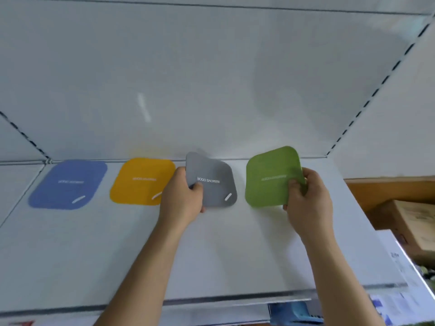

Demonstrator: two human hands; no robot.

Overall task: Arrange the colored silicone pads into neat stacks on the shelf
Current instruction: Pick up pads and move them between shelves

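1. The left hand (182, 196) is reached forward over the shelf (211, 250), and the left edge of the grey pad (213, 182) is pinched between thumb and fingers; the pad is tilted, its far corner raised against the back wall (211, 78).
2. The right hand (306, 198) is closed on the right edge of the green pad (270, 177), thumb on the printed face, fingers curled behind; this pad is also held tilted, clear of the shelf at its far edge.
3. The two held pads are kept apart, side by side, near the rear edge of the shelf, toward its right half.
4. The yellow pad (141, 181) is laid flat just beside the left hand, by the rear edge.
5. The blue pad (68, 184) is laid flat further left, near the rear left corner, apart from the yellow one.
6. White lettering is seen on all four pads; it is too blurred to be read on most.
7. A cardboard box (414, 222) is seen beyond the right edge of the shelf, on a lower level.
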